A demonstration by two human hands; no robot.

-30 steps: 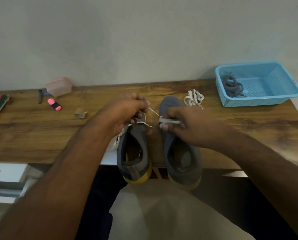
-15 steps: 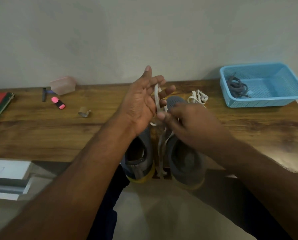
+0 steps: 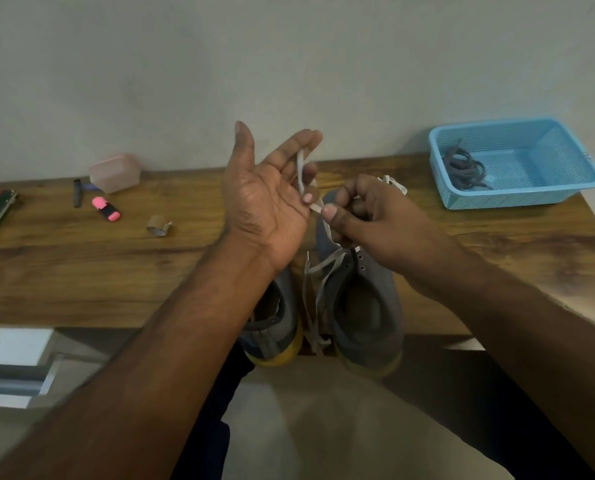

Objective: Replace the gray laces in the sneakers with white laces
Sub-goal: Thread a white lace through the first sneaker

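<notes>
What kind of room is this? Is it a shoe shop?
Probably not a shop; it looks more like a desk at home or in a study. A wooden table stands against a plain wall, with a pink highlighter and a blue basket on it.

Table [image 3: 81, 271]: wood, warm brown, strong grain, low satin sheen. Basket [image 3: 517, 199] at 2 o'clock: light-blue plastic, perforated mesh walls, slightly glossy; gray laces [image 3: 464, 168] inside look like matt woven cloth. Sneakers [image 3: 375, 299] at centre: gray cloth/knit uppers, matt, w/ yellowish rubbery soles. White lace [image 3: 301, 168]: flat woven cloth, matt. Box [image 3: 114, 172] at 10 o'clock: pink translucent plastic, frosted. Highlighter [image 3: 106, 209]: pink & black plastic, smooth. Wall [image 3: 289, 57] at 12: plaster, matt.
</notes>
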